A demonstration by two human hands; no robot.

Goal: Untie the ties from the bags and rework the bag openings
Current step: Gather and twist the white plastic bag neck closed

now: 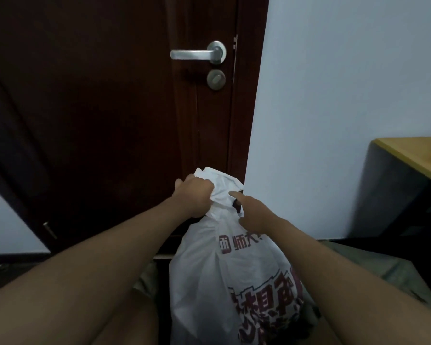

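Note:
A full white plastic bag (209,275) with red printed characters stands between my knees, low in the middle of the view. Its top is gathered into a bunched neck (220,189). My left hand (193,195) grips that bunched plastic from the left, fingers curled round it. My right hand (246,215) is at the neck's right side with its index finger stretched out onto the plastic; the other fingers curl under near a small dark spot at the neck. I cannot tell whether a tie is there.
A dark brown door (110,120) with a metal lever handle (197,54) and a round lock (216,79) stands right behind the bag. A pale wall (346,95) is to the right. A wooden-topped table (413,155) juts in at the right edge.

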